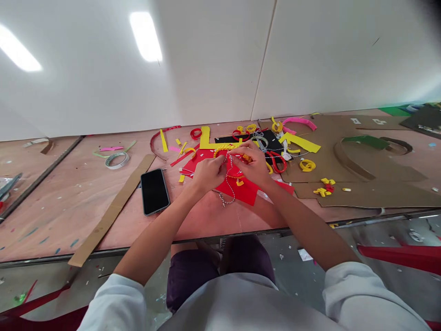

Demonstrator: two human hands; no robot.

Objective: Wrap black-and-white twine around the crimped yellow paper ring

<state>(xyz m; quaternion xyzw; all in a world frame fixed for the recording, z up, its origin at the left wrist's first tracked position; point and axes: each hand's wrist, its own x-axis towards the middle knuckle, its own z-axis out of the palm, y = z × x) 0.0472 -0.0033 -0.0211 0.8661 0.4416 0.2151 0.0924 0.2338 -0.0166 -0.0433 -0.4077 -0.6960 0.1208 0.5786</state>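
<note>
My left hand [208, 174] and my right hand [250, 161] meet above a red paper sheet [241, 189], their fingertips pinching a striped red-and-white twine [228, 194]. The twine hangs in a loose loop over the sheet. Just beyond my fingers lies a curled yellow paper strip [221, 150], partly hidden by them. Small yellow paper pieces [239, 182] rest on the red sheet. Red-handled scissors [276, 162] lie just right of my right hand. My fingers hide the exact point of grip.
A black smartphone [155, 191] and a long cardboard strip [113, 207] lie left of my hands on the plywood table [76, 216]. A tape roll [117, 160], paper scraps and large cut cardboard sheets [372, 195] surround them. A white wall stands behind.
</note>
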